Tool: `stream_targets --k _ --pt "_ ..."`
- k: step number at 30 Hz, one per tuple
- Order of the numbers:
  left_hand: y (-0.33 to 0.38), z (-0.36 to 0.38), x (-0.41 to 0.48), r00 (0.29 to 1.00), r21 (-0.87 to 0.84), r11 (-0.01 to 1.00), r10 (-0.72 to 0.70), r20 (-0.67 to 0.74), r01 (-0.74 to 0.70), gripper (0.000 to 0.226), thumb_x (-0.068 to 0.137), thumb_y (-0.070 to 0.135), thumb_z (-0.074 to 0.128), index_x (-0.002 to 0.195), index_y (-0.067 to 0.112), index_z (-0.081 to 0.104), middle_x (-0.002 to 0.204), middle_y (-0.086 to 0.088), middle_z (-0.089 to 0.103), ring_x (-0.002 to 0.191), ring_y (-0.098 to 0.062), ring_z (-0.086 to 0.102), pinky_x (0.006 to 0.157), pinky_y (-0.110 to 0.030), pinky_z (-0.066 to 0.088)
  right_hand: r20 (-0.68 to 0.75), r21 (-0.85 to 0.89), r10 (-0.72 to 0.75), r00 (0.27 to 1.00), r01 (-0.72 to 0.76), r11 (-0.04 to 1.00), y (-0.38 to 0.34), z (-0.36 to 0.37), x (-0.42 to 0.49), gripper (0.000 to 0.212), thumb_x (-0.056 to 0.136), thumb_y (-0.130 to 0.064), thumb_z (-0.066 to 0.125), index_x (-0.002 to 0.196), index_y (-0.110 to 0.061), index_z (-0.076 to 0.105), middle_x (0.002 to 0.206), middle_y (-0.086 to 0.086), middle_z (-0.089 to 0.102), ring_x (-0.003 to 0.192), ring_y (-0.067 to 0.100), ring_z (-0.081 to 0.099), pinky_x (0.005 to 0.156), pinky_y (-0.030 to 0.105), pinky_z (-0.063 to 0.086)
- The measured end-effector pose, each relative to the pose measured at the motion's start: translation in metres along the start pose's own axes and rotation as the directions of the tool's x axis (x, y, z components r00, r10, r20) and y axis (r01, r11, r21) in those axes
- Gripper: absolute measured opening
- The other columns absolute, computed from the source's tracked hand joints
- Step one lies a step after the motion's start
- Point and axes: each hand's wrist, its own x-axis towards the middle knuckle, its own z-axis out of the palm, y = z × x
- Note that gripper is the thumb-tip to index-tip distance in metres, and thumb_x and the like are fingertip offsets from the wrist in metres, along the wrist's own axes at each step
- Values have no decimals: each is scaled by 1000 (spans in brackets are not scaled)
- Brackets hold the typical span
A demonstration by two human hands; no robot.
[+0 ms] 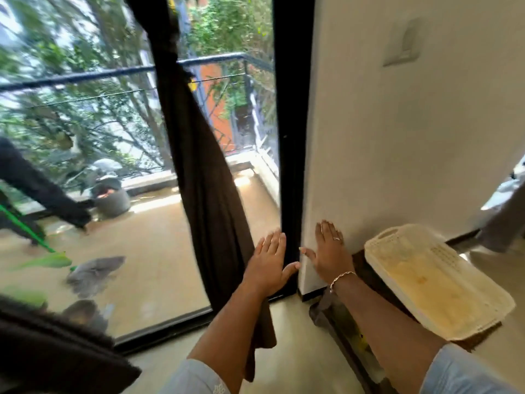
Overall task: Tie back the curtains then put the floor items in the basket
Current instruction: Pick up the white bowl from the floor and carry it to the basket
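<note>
Finds the brown curtain [210, 194] hanging bunched just left of the black door frame [292, 137], with left hand [270, 261] and right hand [331, 254] spread flat and empty near its lower part; reckons it soft, light and limp, best gathered round the middle

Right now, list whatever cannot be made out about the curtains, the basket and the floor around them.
Head view only:
1) Brown fabric curtain: its top runs off the upper edge, so any tie there is unseen.
2) Dark brown cloth at lower left: motion-blurred and cut by the frame edge.
3) Dark items on the floor: mostly hidden under the cream perforated plastic basket and behind the right forearm.
</note>
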Motion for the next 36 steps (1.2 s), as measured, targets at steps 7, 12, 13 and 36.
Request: stream_targets --k 7,12,13,36 --pt "-54 4 -120 999 45 998 35 -38 -33 77 93 57 26 148 8 1 157 -10 -5 145 -20 -7 114 -31 -13 -2 -3 -40 999 40 999 -108 14 -59 74 96 -48 31 147 -3 4 156 16 4 145 28 2 117 37 2" --pt "-113 -1 -225 989 53 989 -138 -57 141 77 93 57 23 148 10 -4 157 -8 -9 145 -19 -12 115 -31 -11 -4 -68 -159 987 158 985 -197 21 -116 74 95 -51 29 147 -2 5 155 18 6 145 31 5 118 39 2" --pt "-128 -3 -250 982 53 981 -182 -59 185 77 94 57 23 147 10 -6 157 -8 -11 145 -20 -12 115 -31 -11 4 -74 -187 982 187 980 -220 23 -128 75 96 -51 27 147 -2 4 156 19 5 145 31 4 117 40 2" --pt "-381 -24 -690 378 -63 385 -920 -101 921 77 94 56 22 147 5 -2 157 -12 -5 145 -21 -7 116 -35 -7 94 91 -921 378 918 386 -717 84 -300 75 96 -51 26 147 -2 0 155 20 -2 145 31 -2 118 40 0"
